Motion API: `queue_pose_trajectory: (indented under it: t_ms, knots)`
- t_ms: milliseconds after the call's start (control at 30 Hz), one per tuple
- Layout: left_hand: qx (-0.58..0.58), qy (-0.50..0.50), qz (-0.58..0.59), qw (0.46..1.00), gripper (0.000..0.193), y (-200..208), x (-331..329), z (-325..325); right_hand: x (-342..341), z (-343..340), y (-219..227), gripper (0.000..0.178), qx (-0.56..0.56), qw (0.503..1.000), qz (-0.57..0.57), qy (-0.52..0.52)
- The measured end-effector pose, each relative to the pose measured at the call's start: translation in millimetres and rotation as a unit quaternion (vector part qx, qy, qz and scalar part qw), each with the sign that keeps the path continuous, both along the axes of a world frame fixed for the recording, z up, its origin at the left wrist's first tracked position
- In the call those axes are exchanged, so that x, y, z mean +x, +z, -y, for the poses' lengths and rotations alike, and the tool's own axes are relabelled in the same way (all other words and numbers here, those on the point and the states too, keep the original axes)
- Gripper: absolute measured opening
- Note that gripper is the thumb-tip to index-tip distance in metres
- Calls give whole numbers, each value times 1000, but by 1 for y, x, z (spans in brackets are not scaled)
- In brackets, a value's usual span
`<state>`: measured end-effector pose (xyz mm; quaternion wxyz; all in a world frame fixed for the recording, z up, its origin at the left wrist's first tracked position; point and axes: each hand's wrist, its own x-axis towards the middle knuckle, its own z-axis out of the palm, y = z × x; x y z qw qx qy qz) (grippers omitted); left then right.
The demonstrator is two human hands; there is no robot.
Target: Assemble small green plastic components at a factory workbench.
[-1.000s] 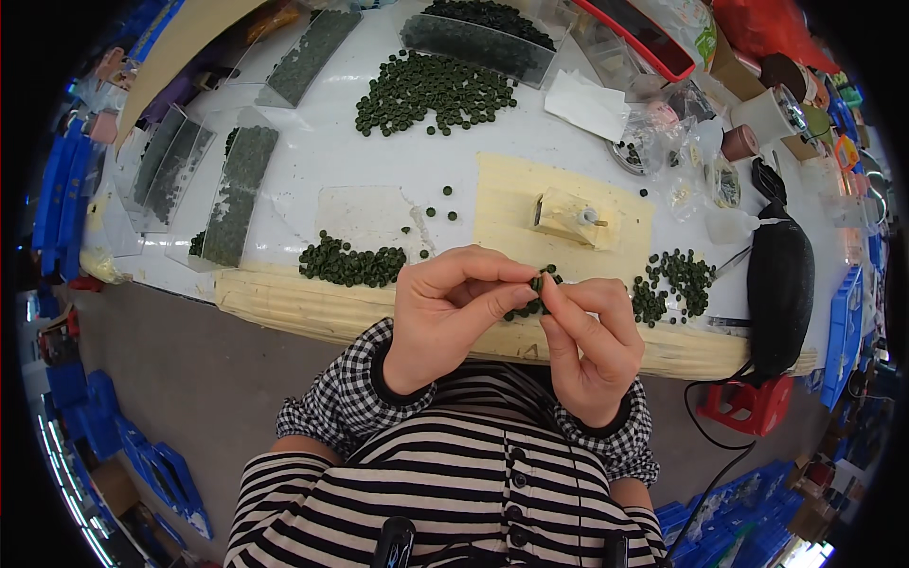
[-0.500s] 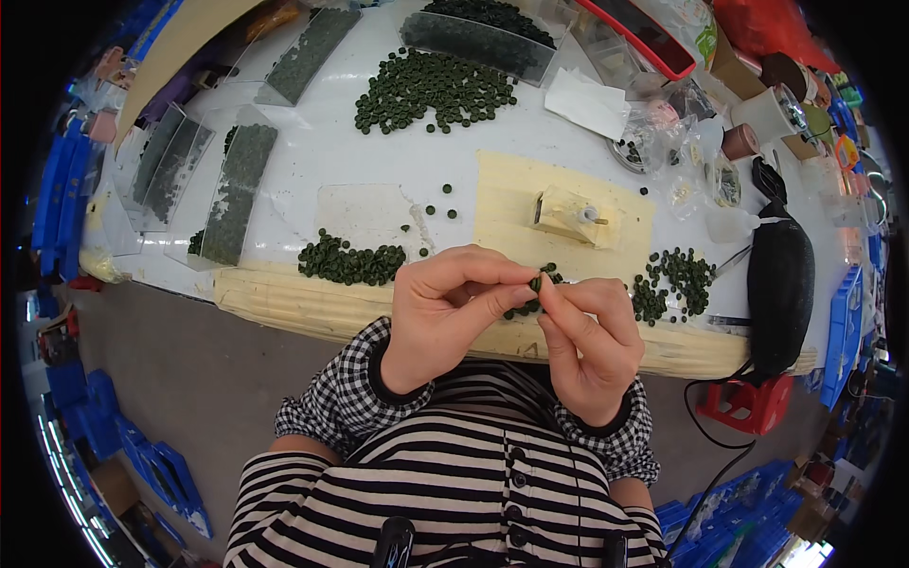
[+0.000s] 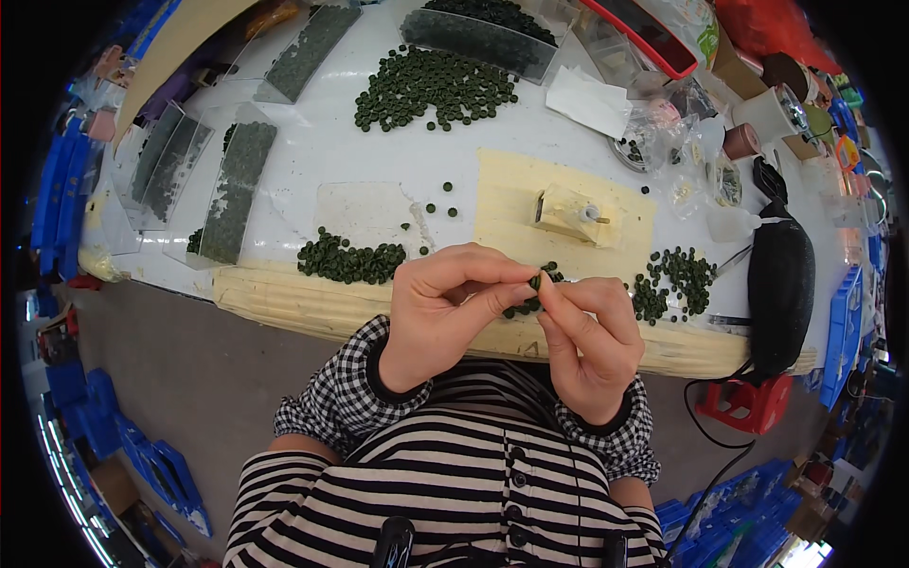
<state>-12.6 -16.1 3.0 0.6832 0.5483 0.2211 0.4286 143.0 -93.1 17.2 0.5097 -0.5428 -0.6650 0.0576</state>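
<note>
Nearest is the striped shirt [image 3: 426, 492] of the person, well on the near side of the yellow block [image 3: 573, 216], which I take as my landmark. Before the block, on its near side, the two hands come together. The left hand [image 3: 426, 317], a little leftward of the block, has thumb and forefinger closed narrowly upon one small dark green piece [image 3: 535, 282]. The right hand [image 3: 598, 346], nearer than the block, brings its narrow fingertips to this same piece; whether they also pinch it, I cannot tell.

Just behind the fingers, on the near side of the block, lies a small pile [image 3: 521, 309] of similar pieces, partly hidden. Left of the block and nearer is a heap [image 3: 350, 257]; to its right and nearer, a looser group [image 3: 686, 275], with a black pouch [image 3: 781, 293] farther right.

The block itself stands on a yellow sheet [image 3: 507, 204]. Beyond it lies a white tissue [image 3: 587, 99]. Farther off, beyond the block and leftward, spreads the largest heap [image 3: 431, 90], just before a clear tray [image 3: 473, 55] filled with the dark pieces.
</note>
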Motion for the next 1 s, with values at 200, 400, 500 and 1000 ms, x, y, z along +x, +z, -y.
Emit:
queue_pose_trajectory:
  t_ms: [200,400,500,1000]
  knots:
    - [7,9,-10,1000,19,2,1,1,0,0,0,37,-1,1000,4,0]
    - [4,7,-12,1000,19,2,1,0,1,0,-1,38,0,1000,9,0]
    - [10,7,-12,1000,18,2,0,0,0,2,0,35,-9,1000,5,9]
    - [259,78,-352,896,14,9,-23,-39,15,1,1,34,-49,995,25,-79]
